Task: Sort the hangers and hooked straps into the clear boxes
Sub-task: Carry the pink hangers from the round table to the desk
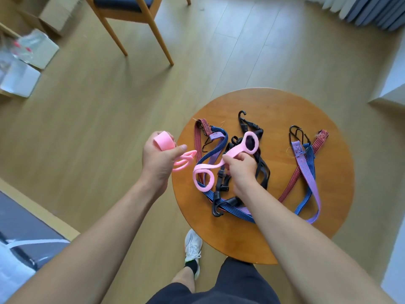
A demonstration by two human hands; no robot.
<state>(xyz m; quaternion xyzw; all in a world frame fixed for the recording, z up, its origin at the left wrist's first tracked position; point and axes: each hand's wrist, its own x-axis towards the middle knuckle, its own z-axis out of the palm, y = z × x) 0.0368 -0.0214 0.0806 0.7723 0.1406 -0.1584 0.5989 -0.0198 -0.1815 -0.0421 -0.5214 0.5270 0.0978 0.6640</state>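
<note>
Our left hand (161, 160) grips what look like pink hangers (164, 142), while our right hand (241, 168) pinches a looped hanger (232, 153) over hooked straps (306, 172) on the surface (274, 102).

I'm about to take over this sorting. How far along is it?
Nothing shows as sorted; no clear box is plainly in view. In hand: the left hand grips pink hangers, the right hand pinches another pink hanger. Left: the hooked straps lie tangled on the round table.

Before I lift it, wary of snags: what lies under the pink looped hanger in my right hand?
Beneath the pink looped plastic hanger lie black hooked straps and a blue striped elastic strap. The right hand covers the tangle under its middle.
</note>
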